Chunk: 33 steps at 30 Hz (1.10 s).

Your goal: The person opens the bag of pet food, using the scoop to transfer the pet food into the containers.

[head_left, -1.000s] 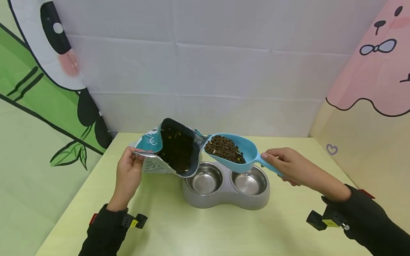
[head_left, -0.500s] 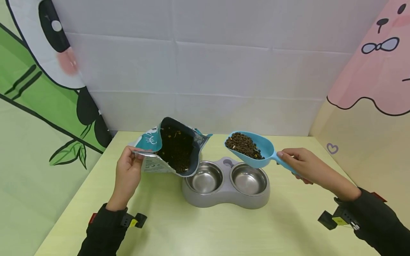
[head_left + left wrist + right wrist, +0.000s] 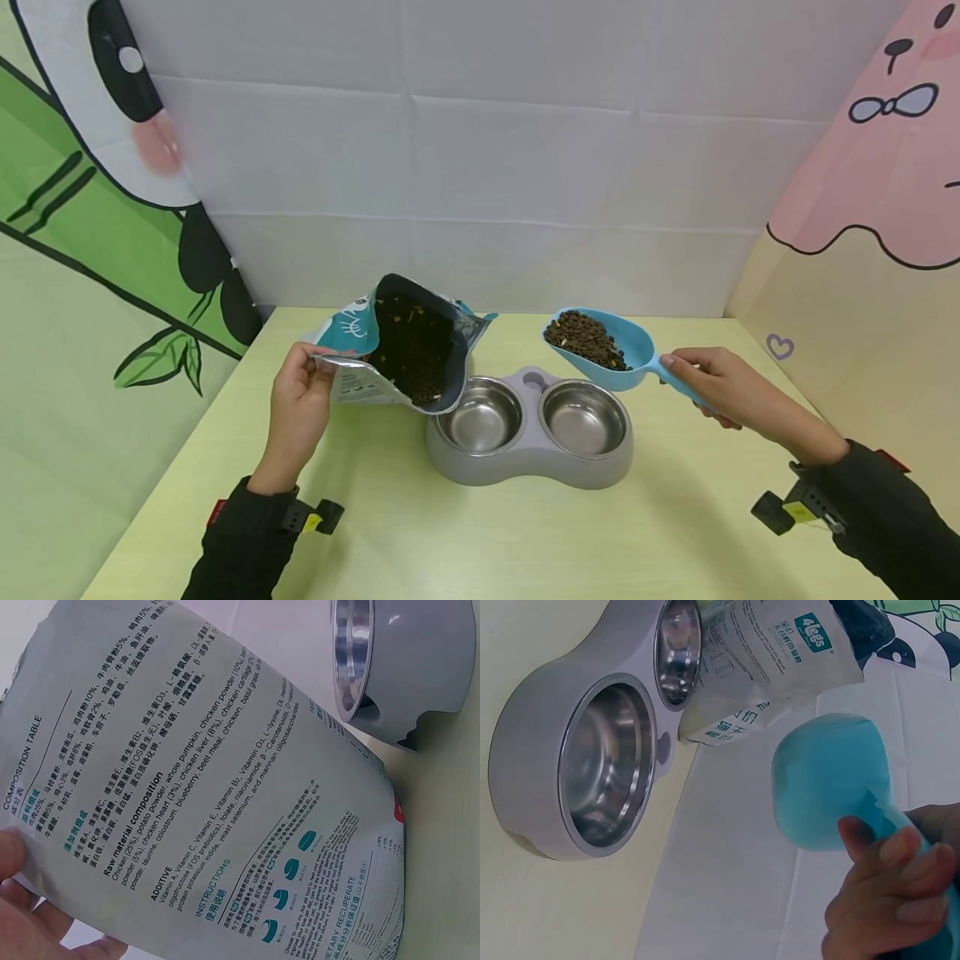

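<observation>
My left hand [image 3: 300, 408] pinches the edge of an opened pet food bag [image 3: 352, 333], its mouth tilted toward me and brown kibble [image 3: 412, 350] showing inside. Printed text covers the bag's back [image 3: 210, 787] in the left wrist view. My right hand [image 3: 720, 387] grips the handle of a light blue scoop [image 3: 633, 342], which carries a heap of brown kibble [image 3: 585, 333]. The scoop is held above and behind the right steel bowl [image 3: 585, 421]. Both bowls hold nothing; the bag's lower edge overlaps the left bowl [image 3: 480, 421] in the head view.
A grey double-bowl stand [image 3: 525, 462] holds the two bowls on the pale yellow table [image 3: 450, 550]. A white sheet [image 3: 525, 167] hangs behind the table. Cartoon-printed walls, the left green [image 3: 75, 400] and the right pink and cream [image 3: 862, 333], flank it.
My right hand has carried the loaded scoop rightward, away from the bag's mouth, slowing over the last half second. The left hand and bag have stayed nearly still.
</observation>
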Each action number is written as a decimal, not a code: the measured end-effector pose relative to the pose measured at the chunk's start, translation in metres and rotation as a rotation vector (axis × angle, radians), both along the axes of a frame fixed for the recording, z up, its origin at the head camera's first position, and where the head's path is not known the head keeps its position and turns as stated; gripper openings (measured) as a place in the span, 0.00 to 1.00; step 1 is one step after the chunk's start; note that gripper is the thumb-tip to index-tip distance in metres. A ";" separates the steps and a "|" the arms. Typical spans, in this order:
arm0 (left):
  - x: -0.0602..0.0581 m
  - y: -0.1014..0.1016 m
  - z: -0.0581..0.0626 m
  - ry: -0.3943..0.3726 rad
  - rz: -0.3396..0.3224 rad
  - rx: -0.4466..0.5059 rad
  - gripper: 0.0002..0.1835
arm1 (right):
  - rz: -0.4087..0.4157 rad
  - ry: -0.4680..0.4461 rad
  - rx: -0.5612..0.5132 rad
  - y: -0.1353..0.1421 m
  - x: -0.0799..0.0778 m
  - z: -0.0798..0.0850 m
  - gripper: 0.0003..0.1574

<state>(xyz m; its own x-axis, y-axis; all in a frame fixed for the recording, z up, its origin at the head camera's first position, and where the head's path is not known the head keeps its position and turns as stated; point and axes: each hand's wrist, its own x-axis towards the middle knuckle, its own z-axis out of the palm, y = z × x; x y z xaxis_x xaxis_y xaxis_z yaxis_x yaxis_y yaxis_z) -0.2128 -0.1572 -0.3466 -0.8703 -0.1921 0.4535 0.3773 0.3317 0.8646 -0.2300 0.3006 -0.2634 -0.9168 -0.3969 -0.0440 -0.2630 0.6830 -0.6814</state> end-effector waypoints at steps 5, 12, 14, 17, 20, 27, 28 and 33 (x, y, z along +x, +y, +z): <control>0.000 0.000 0.000 -0.006 -0.001 0.003 0.07 | 0.003 0.004 -0.003 0.005 -0.003 -0.004 0.16; 0.000 0.000 -0.001 -0.004 0.010 -0.004 0.06 | -0.007 -0.005 0.004 0.011 -0.002 -0.007 0.17; -0.001 0.000 -0.002 -0.001 0.012 -0.005 0.06 | -0.009 -0.008 0.005 0.012 -0.001 -0.007 0.17; -0.001 0.000 -0.001 0.000 0.007 0.001 0.06 | -0.017 -0.019 0.006 0.014 0.000 -0.008 0.17; -0.001 0.000 0.000 0.001 0.001 0.004 0.07 | -0.021 -0.029 0.013 0.016 0.001 -0.010 0.17; -0.001 0.001 0.000 0.006 0.004 0.011 0.07 | -0.022 -0.075 0.067 0.021 0.004 -0.012 0.17; -0.001 0.001 -0.001 0.006 0.004 0.012 0.07 | -0.025 -0.083 0.076 0.021 0.004 -0.012 0.17; -0.001 0.000 -0.002 0.004 0.004 0.017 0.06 | -0.041 -0.111 0.107 0.026 0.004 -0.015 0.19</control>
<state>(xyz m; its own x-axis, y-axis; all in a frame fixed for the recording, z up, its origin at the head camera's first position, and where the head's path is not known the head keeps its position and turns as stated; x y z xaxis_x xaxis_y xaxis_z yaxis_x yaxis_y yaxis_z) -0.2140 -0.1568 -0.3483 -0.8678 -0.2030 0.4536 0.3796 0.3183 0.8687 -0.2259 0.3267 -0.2782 -0.9193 -0.3468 -0.1859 -0.1604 0.7618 -0.6277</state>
